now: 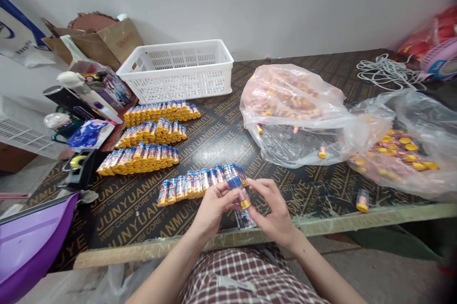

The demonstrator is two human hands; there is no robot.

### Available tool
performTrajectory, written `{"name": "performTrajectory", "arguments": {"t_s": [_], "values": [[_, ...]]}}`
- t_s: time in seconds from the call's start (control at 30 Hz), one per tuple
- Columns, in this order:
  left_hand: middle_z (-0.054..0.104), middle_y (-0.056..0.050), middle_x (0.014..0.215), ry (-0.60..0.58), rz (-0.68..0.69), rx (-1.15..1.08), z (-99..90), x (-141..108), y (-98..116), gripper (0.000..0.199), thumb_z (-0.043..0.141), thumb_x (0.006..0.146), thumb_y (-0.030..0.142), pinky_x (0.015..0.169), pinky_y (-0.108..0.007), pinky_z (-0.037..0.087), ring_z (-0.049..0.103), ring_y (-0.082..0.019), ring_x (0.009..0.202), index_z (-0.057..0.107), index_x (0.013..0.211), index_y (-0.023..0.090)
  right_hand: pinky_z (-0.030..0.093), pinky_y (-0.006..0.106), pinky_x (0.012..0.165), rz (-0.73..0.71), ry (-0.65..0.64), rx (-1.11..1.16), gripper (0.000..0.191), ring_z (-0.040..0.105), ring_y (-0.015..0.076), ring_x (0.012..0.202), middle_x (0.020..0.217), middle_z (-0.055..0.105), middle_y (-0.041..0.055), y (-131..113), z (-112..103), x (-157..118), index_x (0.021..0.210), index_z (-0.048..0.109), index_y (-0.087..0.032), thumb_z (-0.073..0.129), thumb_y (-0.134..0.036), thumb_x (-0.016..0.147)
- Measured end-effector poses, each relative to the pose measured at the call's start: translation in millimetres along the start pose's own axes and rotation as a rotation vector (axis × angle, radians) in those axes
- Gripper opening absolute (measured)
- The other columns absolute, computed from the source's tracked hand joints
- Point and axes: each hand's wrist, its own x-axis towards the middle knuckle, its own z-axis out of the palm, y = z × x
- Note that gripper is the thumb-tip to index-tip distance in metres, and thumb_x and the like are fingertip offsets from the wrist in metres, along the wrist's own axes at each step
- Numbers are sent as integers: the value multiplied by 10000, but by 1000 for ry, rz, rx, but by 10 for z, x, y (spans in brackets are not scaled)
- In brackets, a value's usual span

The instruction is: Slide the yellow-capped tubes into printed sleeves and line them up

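Observation:
Between my hands is a small clear tube (243,198) with a blue top and a yellow base. My left hand (217,204) pinches it from the left. My right hand (273,209) is on its other side, thumb and fingers apart, close to the tube. Just behind my hands runs a row of similar tubes (189,183) on the dark printed table (143,216). A flat clear packet (244,218) lies below the held tube, near the table's front edge.
Stacked tube rows (143,157) stand at the left, before a white basket (185,80). Plastic bags of tubes (289,99) (403,147) fill the right side. A single tube (362,200) stands near the front edge. A purple dustpan (35,242) is at the lower left.

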Motion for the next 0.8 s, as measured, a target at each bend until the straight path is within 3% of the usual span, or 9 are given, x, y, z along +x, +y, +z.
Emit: {"name": "performTrajectory", "arguments": {"t_s": [0.1,0.17,0.3,0.8], "values": [[681,-44,730,-80,-57,48,-8,-17,-50,281,754,687,312,592,-212,487,603,-106,616,688,871,111,457,467,979,-9,-72,90,763,402,290,1272,1399,354,103,15,-16,15,1400,316,-282,540,-64,704],[686,-50,730,-104,-80,63,-7,-24,-74,266,750,693,311,598,-216,488,610,-109,614,690,855,108,442,466,1007,-2,-155,173,818,369,294,1311,1460,296,98,36,-22,6,1418,267,-271,519,-54,671],[693,-62,737,-125,-103,64,12,-33,-85,272,738,703,333,608,-225,487,628,-123,627,689,853,110,418,455,1042,5,-215,241,853,426,279,1278,1395,409,97,82,-17,-32,1423,251,-256,508,-44,638],[683,-54,651,-100,-101,14,38,-42,-94,302,783,644,336,563,-217,483,620,-124,572,652,762,90,424,458,1038,22,-177,435,875,454,297,1241,1351,412,105,48,8,-21,1393,304,-239,506,12,579]]}}
